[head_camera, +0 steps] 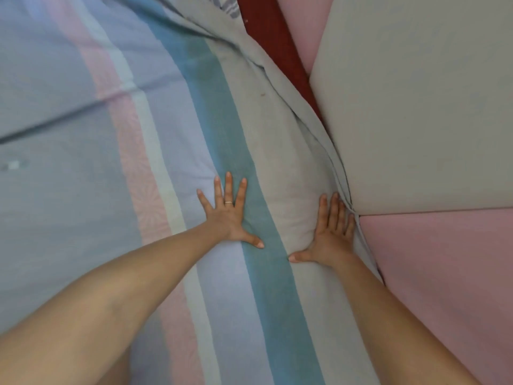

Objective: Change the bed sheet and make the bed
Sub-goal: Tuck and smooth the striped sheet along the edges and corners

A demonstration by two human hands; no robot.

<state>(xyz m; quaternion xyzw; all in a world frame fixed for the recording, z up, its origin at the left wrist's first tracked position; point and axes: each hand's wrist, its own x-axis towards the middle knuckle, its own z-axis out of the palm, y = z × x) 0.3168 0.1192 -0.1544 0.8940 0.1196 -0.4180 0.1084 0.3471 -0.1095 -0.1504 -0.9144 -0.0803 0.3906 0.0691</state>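
A striped bed sheet (116,151) in lilac, pink, pale green and teal covers the mattress across the left and middle of the view. My left hand (229,215) lies flat on it with fingers spread straight, a thin ring on one finger. My right hand (331,232) presses flat on the sheet's grey-green edge strip, fingers straight and together, their tips at the seam where the sheet meets the padded headboard (416,107). Between my hands the sheet bulges in a soft fold.
The padded headboard has a grey panel and pink panels (444,273) along the right. A dark red strip (273,43) shows between sheet and headboard at the top. A striped piece of fabric (229,5) peeks in at the top edge.
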